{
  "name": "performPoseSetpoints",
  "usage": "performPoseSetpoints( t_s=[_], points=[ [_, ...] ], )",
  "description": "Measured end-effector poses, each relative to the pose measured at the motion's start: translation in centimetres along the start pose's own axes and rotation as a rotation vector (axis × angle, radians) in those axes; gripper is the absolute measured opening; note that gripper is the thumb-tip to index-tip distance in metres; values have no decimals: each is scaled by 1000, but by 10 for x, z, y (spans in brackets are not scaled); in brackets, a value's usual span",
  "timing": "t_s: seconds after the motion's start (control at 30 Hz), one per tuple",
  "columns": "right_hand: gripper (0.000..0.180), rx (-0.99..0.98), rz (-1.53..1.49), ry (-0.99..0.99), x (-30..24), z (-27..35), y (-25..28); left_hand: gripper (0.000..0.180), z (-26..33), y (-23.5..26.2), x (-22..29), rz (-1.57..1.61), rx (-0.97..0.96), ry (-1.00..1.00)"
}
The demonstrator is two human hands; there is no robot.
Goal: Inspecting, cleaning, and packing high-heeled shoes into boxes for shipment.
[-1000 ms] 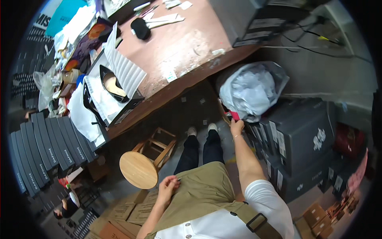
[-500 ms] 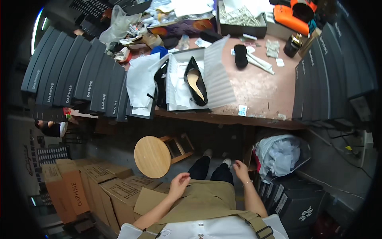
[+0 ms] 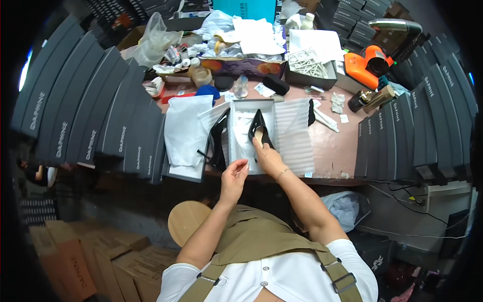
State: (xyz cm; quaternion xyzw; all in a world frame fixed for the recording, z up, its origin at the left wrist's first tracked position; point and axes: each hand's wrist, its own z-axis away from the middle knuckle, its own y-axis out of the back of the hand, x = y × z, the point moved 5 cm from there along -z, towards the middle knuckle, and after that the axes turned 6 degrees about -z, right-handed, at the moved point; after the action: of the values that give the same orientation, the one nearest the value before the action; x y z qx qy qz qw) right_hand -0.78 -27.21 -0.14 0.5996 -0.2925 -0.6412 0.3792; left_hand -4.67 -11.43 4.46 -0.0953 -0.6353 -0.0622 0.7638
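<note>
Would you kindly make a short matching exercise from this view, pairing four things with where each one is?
Column one
1. Right hand
2. Left hand
3. Round stool
4. Striped foam sheet

Column two
A. Below the near edge of the table, partly hidden
B. On a pointed black shoe
C. Lying to the right of the open shoebox
D. By the near end of the open shoebox, off the pointed black shoe

Right pairs: 1-B, 2-D, 3-A, 4-C
</note>
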Motion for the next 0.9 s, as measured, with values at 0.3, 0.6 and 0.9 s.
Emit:
performPoseSetpoints(
  t_s=[0.3,0.6,0.9],
  points=[
    [49,-120,-331,245,-144,44,99,72,-63,5,24,788,-196,478],
    [57,-131,-259,393,-101,-1,55,76,-40,-6,28,743,44,607],
    [53,-454,-424,555,-116,-42,35,79,-23,-2,31,745,300,525]
  ],
)
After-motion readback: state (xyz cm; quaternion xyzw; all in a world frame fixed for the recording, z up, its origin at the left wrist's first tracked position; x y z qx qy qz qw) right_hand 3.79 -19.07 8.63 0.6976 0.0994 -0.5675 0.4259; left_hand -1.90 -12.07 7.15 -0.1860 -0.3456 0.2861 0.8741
